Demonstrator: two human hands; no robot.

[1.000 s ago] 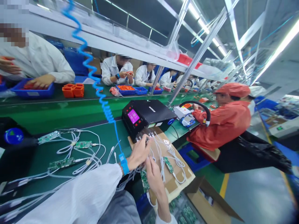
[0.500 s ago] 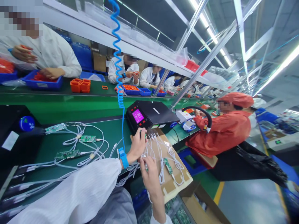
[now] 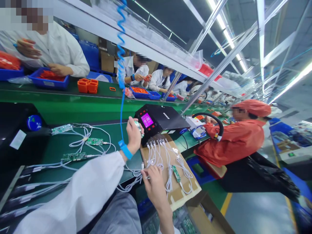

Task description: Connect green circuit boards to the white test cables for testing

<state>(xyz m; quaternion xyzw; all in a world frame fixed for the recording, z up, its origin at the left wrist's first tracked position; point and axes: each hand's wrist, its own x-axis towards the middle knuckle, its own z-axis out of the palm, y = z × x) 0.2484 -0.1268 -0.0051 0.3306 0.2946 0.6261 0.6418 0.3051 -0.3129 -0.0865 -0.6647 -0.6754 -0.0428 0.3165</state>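
Note:
My left hand, with a blue wrist strap on, is closed around a green circuit board in front of the black tester with its lit magenta screen. Below it, my right hand pinches a white cable, its plug end pointing up past the fingertips. The two hands are apart. More white cables run from the tester's front over a cardboard sheet. On that sheet lies another green board with a cable at its lower end.
To the left, several cabled boards lie on the green bench near a second black box. A blue coiled cord hangs ahead. Co-workers sit across the bench beside blue bins; a person in orange sits at the right.
My left hand has moved left and up with the circuit board, away from my right hand. The right hand has stayed low and shifted slightly. The view has shifted a little.

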